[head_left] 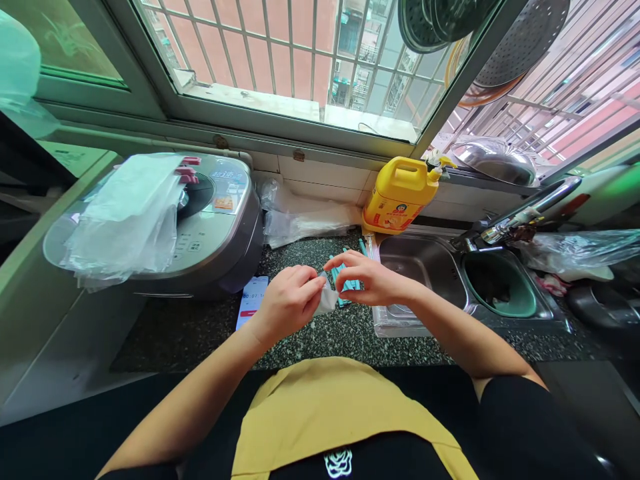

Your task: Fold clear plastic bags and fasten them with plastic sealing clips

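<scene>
A small translucent plastic bag point(327, 299) hangs between my two hands, above the dark speckled counter. My left hand point(294, 299) is closed around one side of it, fingers curled over the thumb. From the other side, my right hand point(369, 277) holds the bag's edge with thumb and bent fingers, the index finger reaching toward the left hand. Just behind the right fingers, several teal sticks or clips point(351, 285) lie on the counter, partly covered by the hand. Beside my left hand lies a phone point(253, 297) with a timer on its screen.
On the left, a rice cooker point(227, 220) carries a stack of clear plastic bags point(130, 213) with pink clips point(187, 172). More plastic wrapping point(310, 220) lies by the wall. A yellow pump jug point(403, 193) stands behind the steel sink point(420, 257); a green basin point(500, 283) sits right.
</scene>
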Action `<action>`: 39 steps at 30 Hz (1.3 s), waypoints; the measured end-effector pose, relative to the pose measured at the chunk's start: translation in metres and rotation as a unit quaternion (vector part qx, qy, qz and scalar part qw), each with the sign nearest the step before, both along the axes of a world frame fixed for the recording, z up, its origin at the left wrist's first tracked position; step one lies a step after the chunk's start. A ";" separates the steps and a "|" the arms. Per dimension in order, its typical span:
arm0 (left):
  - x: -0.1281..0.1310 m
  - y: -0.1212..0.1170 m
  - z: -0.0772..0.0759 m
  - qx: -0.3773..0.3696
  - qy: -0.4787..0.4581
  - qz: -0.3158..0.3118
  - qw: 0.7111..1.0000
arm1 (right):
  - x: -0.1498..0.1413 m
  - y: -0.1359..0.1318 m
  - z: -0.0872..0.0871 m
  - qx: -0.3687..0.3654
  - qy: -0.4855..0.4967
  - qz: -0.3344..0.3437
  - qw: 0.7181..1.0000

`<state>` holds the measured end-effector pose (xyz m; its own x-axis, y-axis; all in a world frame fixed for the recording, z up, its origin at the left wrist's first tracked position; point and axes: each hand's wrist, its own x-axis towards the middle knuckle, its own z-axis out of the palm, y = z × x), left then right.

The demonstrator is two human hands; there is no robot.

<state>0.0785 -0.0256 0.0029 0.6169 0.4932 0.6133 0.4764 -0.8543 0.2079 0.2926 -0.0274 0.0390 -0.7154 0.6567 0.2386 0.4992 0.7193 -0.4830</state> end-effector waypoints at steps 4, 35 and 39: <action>-0.004 0.001 0.000 -0.037 -0.005 0.003 0.999 | -0.002 -0.003 0.000 0.004 0.018 -0.017 1.000; -0.003 0.032 0.017 -0.288 -0.093 -0.072 0.950 | -0.011 -0.033 -0.060 0.145 0.069 -0.222 0.962; 0.000 0.030 0.016 -0.231 -0.153 -0.049 0.960 | -0.008 -0.033 -0.059 0.161 0.055 -0.233 0.957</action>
<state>0.0787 0.0039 0.0188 0.4994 0.7051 0.5034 0.2556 -0.6751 0.6921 0.2847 -0.0607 -0.0204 -0.3215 0.7779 0.5399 0.7612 0.5515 -0.3412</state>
